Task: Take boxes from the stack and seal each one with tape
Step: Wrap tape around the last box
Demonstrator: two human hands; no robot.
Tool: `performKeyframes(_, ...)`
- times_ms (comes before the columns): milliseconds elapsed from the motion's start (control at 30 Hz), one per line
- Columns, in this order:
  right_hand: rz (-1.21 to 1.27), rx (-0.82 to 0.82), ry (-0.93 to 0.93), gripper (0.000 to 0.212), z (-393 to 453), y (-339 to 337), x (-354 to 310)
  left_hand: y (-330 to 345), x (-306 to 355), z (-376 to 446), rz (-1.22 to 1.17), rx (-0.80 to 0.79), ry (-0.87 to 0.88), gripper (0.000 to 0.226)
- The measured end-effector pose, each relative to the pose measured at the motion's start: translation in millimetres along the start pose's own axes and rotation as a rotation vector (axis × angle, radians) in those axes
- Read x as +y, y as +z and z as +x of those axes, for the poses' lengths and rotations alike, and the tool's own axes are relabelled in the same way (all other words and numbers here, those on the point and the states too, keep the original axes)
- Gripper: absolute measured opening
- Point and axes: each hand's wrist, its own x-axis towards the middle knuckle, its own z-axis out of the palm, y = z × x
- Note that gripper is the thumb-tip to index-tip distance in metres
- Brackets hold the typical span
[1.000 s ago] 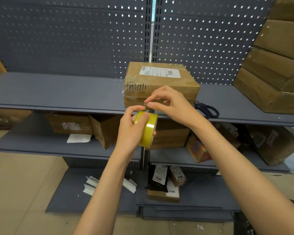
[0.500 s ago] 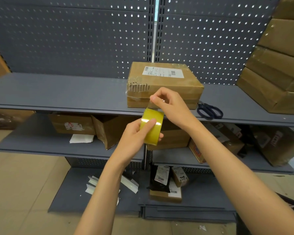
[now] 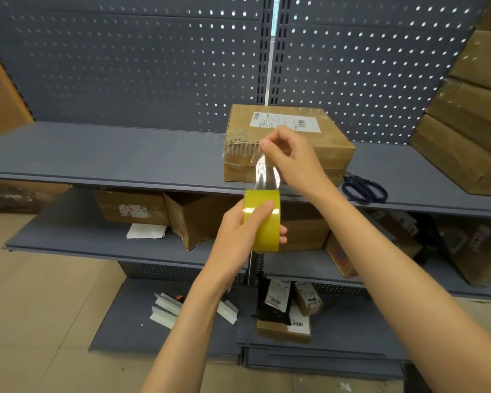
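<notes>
In the middle of the frame, the left hand [image 3: 240, 231] grips the yellow tape roll [image 3: 262, 219]. Just above it, the right hand [image 3: 291, 157] pinches the clear strip [image 3: 265, 174] pulled up from the roll. Behind the hands, a box [image 3: 289, 143] sits on the grey shelf [image 3: 102, 154]. Scissors [image 3: 364, 188] lie to its right. The stack [image 3: 471, 114] is at the far right edge.
</notes>
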Motion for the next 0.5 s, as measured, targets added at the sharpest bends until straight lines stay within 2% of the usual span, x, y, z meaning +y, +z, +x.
performKeyframes(133,-0.026,0.038,-0.038,0.012,9,0,-2,3,5,5,0.02,0.105,-0.016,0.01)
performKeyframes(300,0.003,0.136,-0.073,0.011,23,7,-5,4,13,18,0.015,0.131,-0.12,0.014)
performKeyframes(500,-0.036,0.036,-0.073,0.012,44,3,9,11,19,22,-0.09,0.15,-0.141,0.017)
